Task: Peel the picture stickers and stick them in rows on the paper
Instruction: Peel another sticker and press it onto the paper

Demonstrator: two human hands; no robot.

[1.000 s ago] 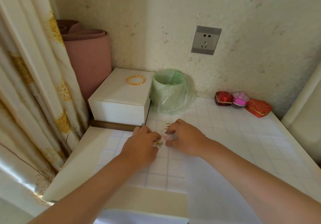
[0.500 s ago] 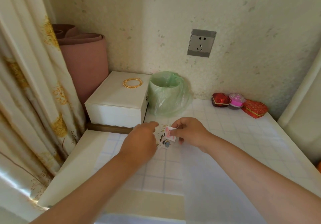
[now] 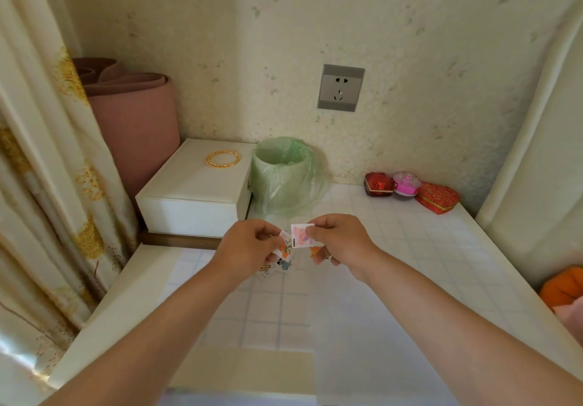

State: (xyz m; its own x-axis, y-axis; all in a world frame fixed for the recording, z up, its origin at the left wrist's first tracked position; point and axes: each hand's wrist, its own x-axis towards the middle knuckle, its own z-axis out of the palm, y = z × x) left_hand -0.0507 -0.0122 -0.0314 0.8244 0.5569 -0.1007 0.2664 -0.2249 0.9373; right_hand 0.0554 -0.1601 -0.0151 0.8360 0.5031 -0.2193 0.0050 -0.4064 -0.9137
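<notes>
left hand (image 3: 252, 245) pinches an orange-printed sticker piece (image 3: 285, 245). right hand (image 3: 339, 241) pinches a pink sticker (image 3: 301, 237) at its nine o'clock. both are held over the bench (image 3: 426, 248). at six o'clock below them, stuck stickers (image 3: 282, 265) lie on the paper (image 3: 315, 311).

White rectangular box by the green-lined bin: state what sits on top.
A gold chain loop lies flat on the lid of the white rectangular box, toward its back edge. The closed lid hides the inside.
</notes>
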